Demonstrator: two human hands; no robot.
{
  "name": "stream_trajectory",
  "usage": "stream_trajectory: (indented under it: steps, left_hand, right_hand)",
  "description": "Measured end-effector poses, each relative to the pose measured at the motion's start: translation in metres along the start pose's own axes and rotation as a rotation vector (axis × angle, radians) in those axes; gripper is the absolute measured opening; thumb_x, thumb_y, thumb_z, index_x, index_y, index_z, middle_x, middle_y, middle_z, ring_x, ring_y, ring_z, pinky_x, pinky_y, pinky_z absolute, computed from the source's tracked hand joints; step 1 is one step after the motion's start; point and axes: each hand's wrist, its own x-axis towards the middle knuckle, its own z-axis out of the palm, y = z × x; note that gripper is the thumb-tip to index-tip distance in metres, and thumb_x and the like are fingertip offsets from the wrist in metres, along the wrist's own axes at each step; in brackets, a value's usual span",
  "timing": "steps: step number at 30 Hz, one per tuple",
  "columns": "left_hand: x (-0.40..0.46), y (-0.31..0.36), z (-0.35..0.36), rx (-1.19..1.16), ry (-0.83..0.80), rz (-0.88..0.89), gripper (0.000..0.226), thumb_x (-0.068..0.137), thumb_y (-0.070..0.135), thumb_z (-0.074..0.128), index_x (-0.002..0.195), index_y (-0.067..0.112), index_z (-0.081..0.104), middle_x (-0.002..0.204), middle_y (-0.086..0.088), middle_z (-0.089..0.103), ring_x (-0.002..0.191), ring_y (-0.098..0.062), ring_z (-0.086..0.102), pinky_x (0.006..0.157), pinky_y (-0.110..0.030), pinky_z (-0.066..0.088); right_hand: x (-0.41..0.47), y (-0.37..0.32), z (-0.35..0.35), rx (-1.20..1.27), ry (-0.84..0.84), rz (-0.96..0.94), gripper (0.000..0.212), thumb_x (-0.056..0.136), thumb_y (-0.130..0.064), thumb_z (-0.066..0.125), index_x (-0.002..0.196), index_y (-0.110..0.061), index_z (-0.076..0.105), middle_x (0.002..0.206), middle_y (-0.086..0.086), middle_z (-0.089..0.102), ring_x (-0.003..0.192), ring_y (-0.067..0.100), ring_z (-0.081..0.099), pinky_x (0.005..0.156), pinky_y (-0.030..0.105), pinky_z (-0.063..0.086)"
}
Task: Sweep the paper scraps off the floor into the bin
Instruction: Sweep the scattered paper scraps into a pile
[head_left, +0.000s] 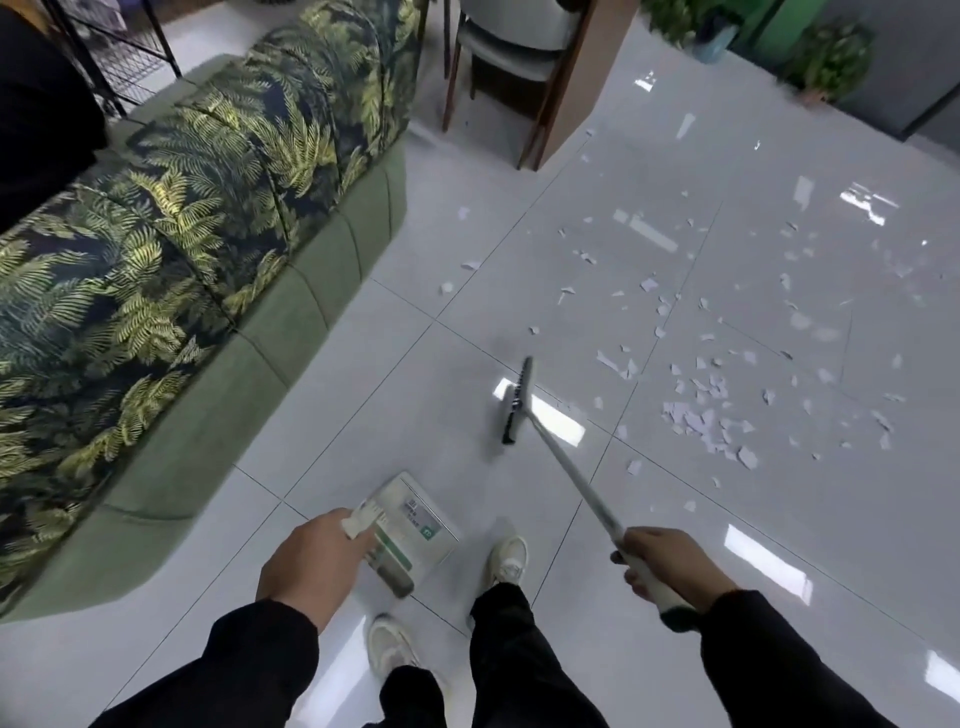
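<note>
Several white paper scraps (706, 415) lie scattered over the glossy grey tile floor, thickest to the right of centre. My right hand (670, 564) grips the white end of a long broom handle (571, 475). The handle slants up and left to the dark broom head (517, 402), which sits just left of the scraps. My left hand (311, 558) holds the handle of a pale dustpan (415, 525) with a green label, low above the floor in front of my feet. No bin is in view.
A green sofa (218, 415) with fern-patterned cushions fills the left side. A wooden table leg and panel (558, 104) and a chair stand at the top centre. Potted plants (826, 62) stand at the top right. My white shoes (506, 558) are on the tiles below.
</note>
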Motion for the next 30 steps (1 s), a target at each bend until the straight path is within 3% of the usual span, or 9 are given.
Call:
stream_trajectory:
  steps: [6, 10, 13, 16, 21, 24, 30]
  left_hand:
    - [0.024, 0.035, -0.002, 0.041, -0.003, -0.012, 0.023, 0.102, 0.045, 0.05, 0.087, 0.031, 0.061, 0.077, 0.012, 0.063, 0.072, -0.013, 0.06, 0.061, -0.026, 0.043]
    - [0.038, 0.058, -0.007, 0.047, -0.012, -0.047, 0.027, 0.101, 0.051, 0.046, 0.091, 0.032, 0.062, 0.079, 0.011, 0.065, 0.072, -0.012, 0.06, 0.06, -0.026, 0.043]
    - [0.056, 0.085, -0.011, 0.043, -0.009, -0.072, 0.033, 0.1, 0.06, 0.045, 0.096, 0.033, 0.063, 0.078, 0.011, 0.065, 0.071, -0.011, 0.059, 0.057, -0.026, 0.041]
    - [0.081, 0.131, -0.008, 0.084, -0.008, -0.054, 0.031, 0.1, 0.055, 0.048, 0.108, 0.031, 0.066, 0.08, 0.011, 0.064, 0.072, -0.013, 0.058, 0.056, -0.027, 0.038]
    - [0.126, 0.234, 0.006, 0.124, -0.013, 0.012, 0.021, 0.101, 0.05, 0.051, 0.101, 0.033, 0.062, 0.093, 0.008, 0.069, 0.081, -0.018, 0.06, 0.067, -0.029, 0.044]
    - [0.139, 0.265, 0.004, 0.106, 0.019, 0.016, 0.027, 0.101, 0.05, 0.053, 0.113, 0.03, 0.066, 0.102, 0.005, 0.071, 0.087, -0.02, 0.059, 0.073, -0.03, 0.045]
    - [0.17, 0.292, -0.026, 0.01, 0.037, 0.023, 0.04, 0.101, 0.052, 0.054, 0.127, 0.024, 0.065, 0.111, 0.002, 0.072, 0.091, -0.021, 0.057, 0.077, -0.031, 0.046]
  right_hand:
    - [0.043, -0.054, 0.052, -0.024, -0.183, -0.058, 0.018, 0.091, -0.006, 0.062, 0.092, 0.011, 0.069, 0.082, 0.02, 0.069, 0.049, 0.023, 0.052, 0.048, 0.025, 0.047]
    - [0.071, -0.069, 0.046, -0.039, -0.217, -0.026, 0.014, 0.091, -0.004, 0.062, 0.086, 0.008, 0.068, 0.08, 0.021, 0.067, 0.048, 0.024, 0.051, 0.049, 0.026, 0.046]
    - [0.102, -0.083, 0.004, -0.031, -0.187, 0.064, 0.012, 0.091, -0.002, 0.06, 0.086, 0.008, 0.066, 0.08, 0.022, 0.068, 0.046, 0.023, 0.05, 0.045, 0.024, 0.044]
    - [0.131, -0.089, -0.07, 0.011, -0.091, 0.184, 0.011, 0.093, -0.002, 0.058, 0.091, 0.008, 0.062, 0.084, 0.022, 0.068, 0.042, 0.02, 0.049, 0.041, 0.019, 0.044]
    - [0.175, -0.095, -0.204, -0.003, 0.094, 0.243, 0.016, 0.096, -0.006, 0.058, 0.098, 0.009, 0.061, 0.074, 0.023, 0.069, 0.038, 0.021, 0.049, 0.039, 0.02, 0.043]
    - [0.188, -0.113, -0.236, -0.018, 0.124, 0.225, 0.015, 0.096, -0.004, 0.056, 0.099, 0.01, 0.06, 0.071, 0.024, 0.068, 0.039, 0.022, 0.048, 0.04, 0.021, 0.043]
    - [0.191, -0.189, -0.227, 0.036, 0.076, 0.15, 0.013, 0.095, -0.001, 0.056, 0.093, 0.012, 0.059, 0.078, 0.026, 0.067, 0.043, 0.022, 0.048, 0.04, 0.02, 0.042]
